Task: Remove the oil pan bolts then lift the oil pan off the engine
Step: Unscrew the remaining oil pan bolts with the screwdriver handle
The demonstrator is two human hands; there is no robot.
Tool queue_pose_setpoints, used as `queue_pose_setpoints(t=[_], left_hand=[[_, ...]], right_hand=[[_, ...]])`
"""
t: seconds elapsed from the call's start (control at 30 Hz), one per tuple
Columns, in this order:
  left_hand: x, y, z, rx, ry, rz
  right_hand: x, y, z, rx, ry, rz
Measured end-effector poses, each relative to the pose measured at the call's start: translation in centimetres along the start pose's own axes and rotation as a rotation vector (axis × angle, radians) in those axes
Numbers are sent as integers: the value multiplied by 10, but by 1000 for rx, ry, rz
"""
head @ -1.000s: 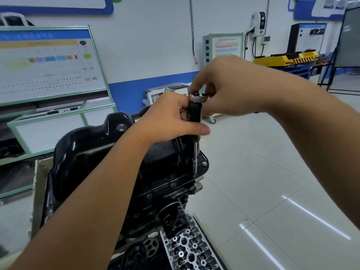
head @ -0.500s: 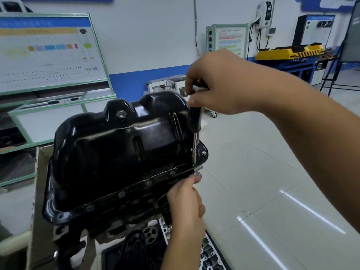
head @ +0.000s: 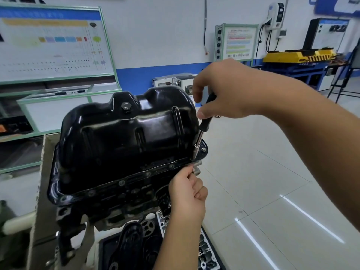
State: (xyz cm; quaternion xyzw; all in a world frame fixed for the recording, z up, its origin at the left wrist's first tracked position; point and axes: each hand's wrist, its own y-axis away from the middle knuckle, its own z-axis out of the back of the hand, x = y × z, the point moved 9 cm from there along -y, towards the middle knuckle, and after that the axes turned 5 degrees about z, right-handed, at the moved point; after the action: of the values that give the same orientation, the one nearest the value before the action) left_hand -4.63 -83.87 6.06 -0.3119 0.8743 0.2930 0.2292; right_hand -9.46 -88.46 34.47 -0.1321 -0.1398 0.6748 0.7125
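I see the black oil pan (head: 124,141) sitting upside down on the engine (head: 109,207), its flange facing me. My right hand (head: 224,90) grasps the black handle of the socket driver (head: 200,133), whose shaft stands on a flange bolt at the pan's right corner. My left hand (head: 188,193) pinches something small just under that corner; I cannot tell what. Behind, a green-framed diagram board (head: 52,43) leans by the white and blue wall, and a yellow machine (head: 298,55) stands far right. The tiled floor (head: 272,191) shows bright light streaks.
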Motion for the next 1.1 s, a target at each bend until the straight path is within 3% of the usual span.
queue_pose_setpoints(t=[0.37,0.63,0.9,1.1], left_hand=[[7,2,-9,-75,31,67],[9,-1,-25,0,301,239],[9,-4,-35,-12,339,398],[8,-6,-38,-25,383,397]], right_hand=[[-8,14,5,-65,-112,6],[-18,23,12,-87,-147,-6],[-27,39,23,-203,-150,-49],[-35,45,21,-226,-161,-90]])
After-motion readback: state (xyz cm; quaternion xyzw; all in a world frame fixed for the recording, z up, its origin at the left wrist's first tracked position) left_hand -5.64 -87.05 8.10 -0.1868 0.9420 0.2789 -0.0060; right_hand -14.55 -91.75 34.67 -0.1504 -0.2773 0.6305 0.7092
